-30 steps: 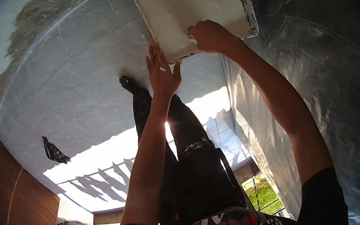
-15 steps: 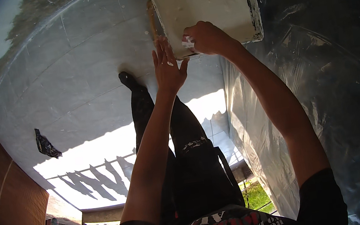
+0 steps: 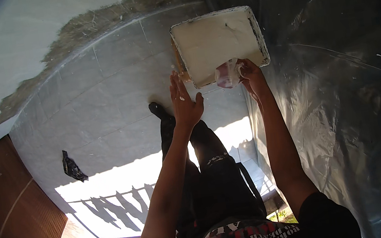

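Note:
A rectangular tub point(image 3: 260, 36) with a smeared, dark-spotted rim holds a smooth off-white mass point(image 3: 214, 42), like wet paint or plaster. At its near edge, my right hand point(image 3: 254, 77) grips a small pinkish, see-through plastic cup point(image 3: 226, 76) coated with white smears. The cup is tilted, and what is inside it cannot be made out. My left hand point(image 3: 186, 110) is held out just left of the tub's near corner, fingers straight and thumb apart, with white spots on it. It holds nothing.
Plastic sheeting point(image 3: 327, 119) covers the right side. A brown wooden piece point(image 3: 179, 58) shows along the tub's left side. On the grey tiled floor point(image 3: 115, 100) lies a crumpled black bag point(image 3: 73, 167). A brown panel point(image 3: 16, 192) stands at the left.
My right hand has drawn back from inside the tub to its near edge, bringing the cup into fuller sight. The view has shifted, so the tub sits lower in it.

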`<action>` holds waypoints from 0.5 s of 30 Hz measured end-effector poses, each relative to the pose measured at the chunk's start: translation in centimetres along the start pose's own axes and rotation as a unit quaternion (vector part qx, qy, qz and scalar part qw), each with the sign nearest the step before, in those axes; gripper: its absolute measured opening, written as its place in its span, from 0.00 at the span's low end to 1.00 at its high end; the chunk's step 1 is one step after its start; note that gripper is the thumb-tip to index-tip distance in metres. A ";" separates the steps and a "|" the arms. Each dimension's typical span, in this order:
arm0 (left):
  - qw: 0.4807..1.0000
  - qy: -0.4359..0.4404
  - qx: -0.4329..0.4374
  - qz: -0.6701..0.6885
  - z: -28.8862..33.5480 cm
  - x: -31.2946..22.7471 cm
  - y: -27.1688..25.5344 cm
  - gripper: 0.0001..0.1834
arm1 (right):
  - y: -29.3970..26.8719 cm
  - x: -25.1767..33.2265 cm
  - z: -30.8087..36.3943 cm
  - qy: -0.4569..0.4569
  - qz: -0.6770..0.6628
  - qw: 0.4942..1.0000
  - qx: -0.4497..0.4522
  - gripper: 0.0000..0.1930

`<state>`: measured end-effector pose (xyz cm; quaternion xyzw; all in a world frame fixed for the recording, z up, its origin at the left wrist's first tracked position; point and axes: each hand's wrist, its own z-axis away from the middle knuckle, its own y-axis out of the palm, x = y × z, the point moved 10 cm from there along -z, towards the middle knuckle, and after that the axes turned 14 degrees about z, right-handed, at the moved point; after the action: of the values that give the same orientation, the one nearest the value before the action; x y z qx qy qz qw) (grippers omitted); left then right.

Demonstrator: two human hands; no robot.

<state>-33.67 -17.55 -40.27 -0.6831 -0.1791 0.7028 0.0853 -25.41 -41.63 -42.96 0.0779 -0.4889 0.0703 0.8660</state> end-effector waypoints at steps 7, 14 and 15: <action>0.987 0.106 -0.084 0.091 -4.2 -12.1 -8.1 0.48 | 7.9 12.2 5.6 -0.112 -0.265 0.956 0.053 0.31; 0.962 0.186 -0.149 0.131 -11.1 -23.5 -21.2 0.43 | 17.2 28.1 4.8 -0.244 -0.337 0.895 0.162 0.35; 0.951 0.217 -0.173 0.134 -11.9 -24.3 -24.1 0.41 | 19.6 30.0 4.3 -0.224 -0.341 0.897 0.167 0.34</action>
<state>-23.66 -2.60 -8.85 -0.8413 -0.1819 0.5006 -0.0924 -17.53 -21.94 -13.74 0.3968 -0.5947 -0.1686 0.6785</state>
